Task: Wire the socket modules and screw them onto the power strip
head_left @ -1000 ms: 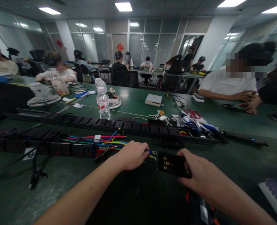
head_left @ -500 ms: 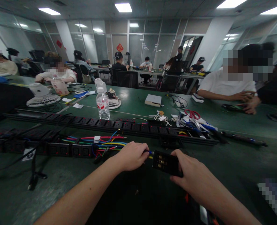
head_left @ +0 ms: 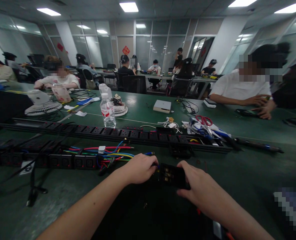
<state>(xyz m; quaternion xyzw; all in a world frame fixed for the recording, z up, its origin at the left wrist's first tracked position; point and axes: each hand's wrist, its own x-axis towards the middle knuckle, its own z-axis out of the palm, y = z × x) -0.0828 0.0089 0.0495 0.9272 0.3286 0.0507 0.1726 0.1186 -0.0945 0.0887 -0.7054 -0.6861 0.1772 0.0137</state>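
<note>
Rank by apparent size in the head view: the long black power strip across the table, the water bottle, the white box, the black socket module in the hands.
1. long black power strip
2. water bottle
3. black socket module, nearer the camera, so its rank is unsure
4. white box, about alike, farther off

Right hand (head_left: 196, 186) moved the small black socket module with brass contacts (head_left: 171, 175) leftward, from well clear of the left hand (head_left: 139, 168) to touching its fingertips. The blue and yellow wire ends with ring terminals, visible between the hands a second ago, are now hidden at the module's edge.
</note>
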